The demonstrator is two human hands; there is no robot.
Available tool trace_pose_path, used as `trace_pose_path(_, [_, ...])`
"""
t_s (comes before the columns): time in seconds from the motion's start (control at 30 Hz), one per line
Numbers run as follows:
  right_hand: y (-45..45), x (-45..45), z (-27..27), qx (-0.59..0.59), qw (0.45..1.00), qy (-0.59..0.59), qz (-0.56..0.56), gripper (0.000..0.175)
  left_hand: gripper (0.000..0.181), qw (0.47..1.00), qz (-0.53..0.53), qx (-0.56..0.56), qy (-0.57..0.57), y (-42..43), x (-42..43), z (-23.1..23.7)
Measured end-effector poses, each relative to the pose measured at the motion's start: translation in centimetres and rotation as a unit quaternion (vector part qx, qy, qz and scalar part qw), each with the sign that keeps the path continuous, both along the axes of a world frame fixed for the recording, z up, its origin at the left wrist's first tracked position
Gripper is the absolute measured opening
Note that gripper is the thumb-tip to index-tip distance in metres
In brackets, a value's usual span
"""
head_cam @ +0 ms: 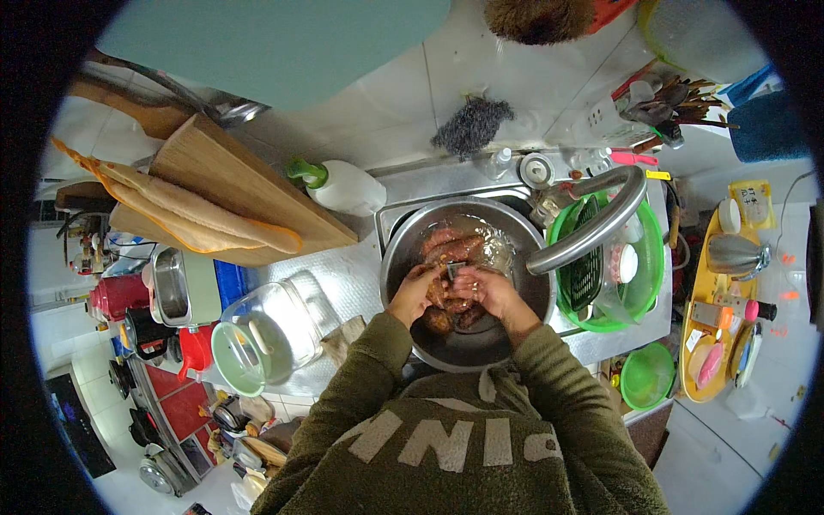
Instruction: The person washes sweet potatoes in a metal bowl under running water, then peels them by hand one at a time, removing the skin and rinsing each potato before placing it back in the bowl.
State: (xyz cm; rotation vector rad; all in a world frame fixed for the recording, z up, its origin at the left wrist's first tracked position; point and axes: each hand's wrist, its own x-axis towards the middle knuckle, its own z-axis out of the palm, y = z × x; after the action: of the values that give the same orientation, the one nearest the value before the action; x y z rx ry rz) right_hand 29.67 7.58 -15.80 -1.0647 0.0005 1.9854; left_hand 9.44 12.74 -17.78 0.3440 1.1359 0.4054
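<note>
Before me a round steel basin [396, 257] stands in the sink, with reddish-brown sweet potatoes [460, 248] lying in clear water. Over the basin, the fingers of my left hand [415, 291] curl around a brownish tuber [437, 293]. My right hand [490, 290] is close beside it, pinching a small grey metal tool [454, 268] against the tuber's upper end. The fingers hide most of that tool, so its exact kind is unclear. More tubers [439, 320] rest below my hands in the basin.
A curved steel faucet [599, 225] reaches over the basin's right rim. Beside it sits a green basket [658, 277] holding containers. At left are a white pump bottle [351, 188], a wooden cutting board [257, 183] with a cloth [212, 215], and a clear plastic container [283, 328].
</note>
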Motion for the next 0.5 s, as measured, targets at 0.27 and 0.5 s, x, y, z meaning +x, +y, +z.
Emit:
trace_pose_path(0.27, [-2.4,-4.2,7.5,0.233,0.609,-0.687,0.320,0.055,0.033,0.987,0.089,-0.097,-0.096,-0.8,4.3,2.3])
trace_pose_path(0.5, [-1.6,-3.0,6.8,0.340,0.709,-0.597,0.158,0.056,0.036,0.993,-0.028,0.109,-0.038,-0.6,4.4,6.0])
